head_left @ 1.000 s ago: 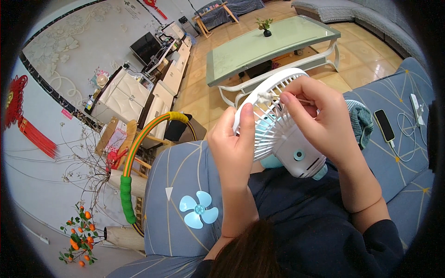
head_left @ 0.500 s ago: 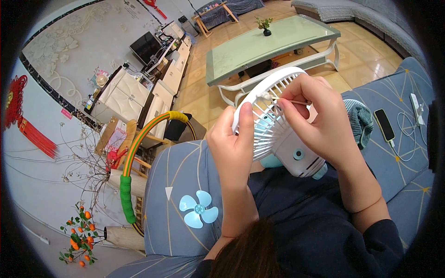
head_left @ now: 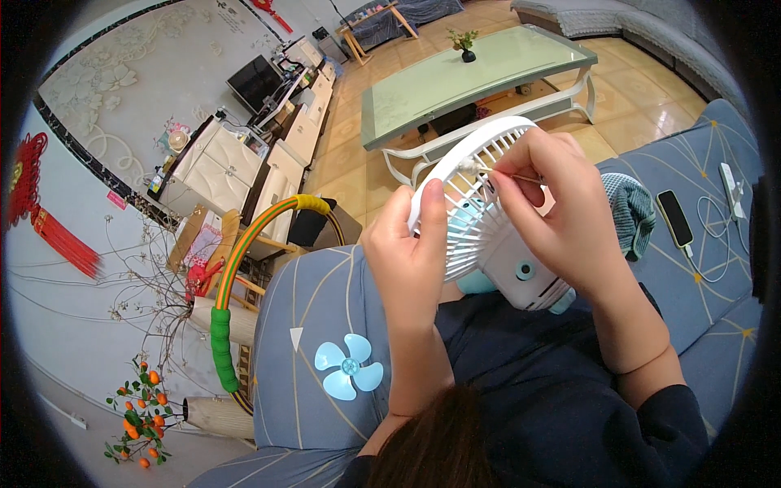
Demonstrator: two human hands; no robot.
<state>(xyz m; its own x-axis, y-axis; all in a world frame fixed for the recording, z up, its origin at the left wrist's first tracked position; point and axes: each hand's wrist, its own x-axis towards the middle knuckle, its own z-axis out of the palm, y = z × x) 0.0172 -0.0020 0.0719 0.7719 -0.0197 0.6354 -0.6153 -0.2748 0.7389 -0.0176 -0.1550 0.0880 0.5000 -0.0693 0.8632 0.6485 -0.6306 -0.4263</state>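
A white and light-blue small electric fan (head_left: 521, 272) is held up above my lap, its slatted grille tilted. My left hand (head_left: 409, 256) is closed around the left rim, thumb lying on the grille's edge. Between the pinched thumb and fingers of my right hand (head_left: 565, 215) is a cotton swab (head_left: 469, 165); its white tip meets the grille slats near the upper rim, and the rest of its stick is mostly hidden by the fingers. Lower left, a detached light-blue fan blade (head_left: 351, 366) lies on the blue sofa (head_left: 285, 407).
A grey-green knitted item (head_left: 630, 213) lies right of the fan. Beyond it are a phone (head_left: 674, 218) on a white cable and a power strip (head_left: 732, 191). A striped hoop (head_left: 232, 276) leans at the sofa's left, beside branches and vases. A glass-topped table (head_left: 480, 81) stands ahead.
The swab's tip has shifted very slightly along the slats with my right hand. The left hand and the fan stay nearly where they were.
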